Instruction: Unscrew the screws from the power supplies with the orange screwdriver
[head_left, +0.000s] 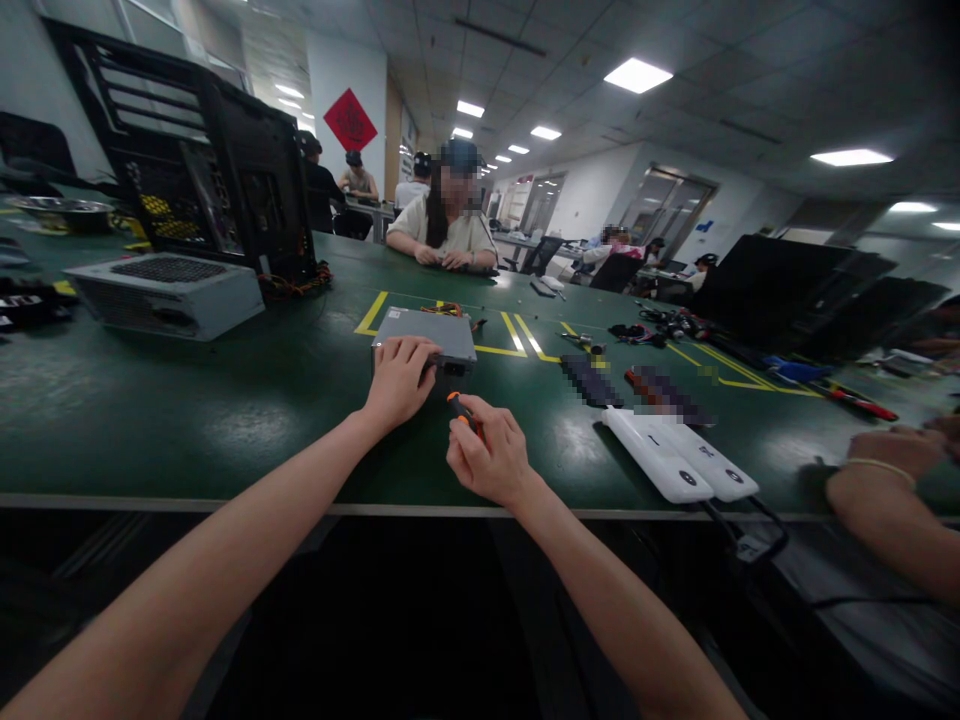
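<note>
A grey computer power supply (pixel 446 328) lies on the green table in front of me, its socket side facing me and coloured wires at its far edge. My left hand (pixel 401 378) grips its near left part, fingers over the top and thumb down at the front. Just short of the box, my right hand (pixel 491 450) is closed around a screwdriver (pixel 455 400) with a black and orange handle. The fingers hide most of that tool, and I cannot make out its tip. It appears apart from the power supply.
At the left stand a second power supply (pixel 169 293) and an open black computer case (pixel 217 170). Two white power banks (pixel 660 455) with cables lie to the right, near blurred-out flat objects. A person (pixel 442 225) sits across the table; another person's arm (pixel 892 490) rests at right.
</note>
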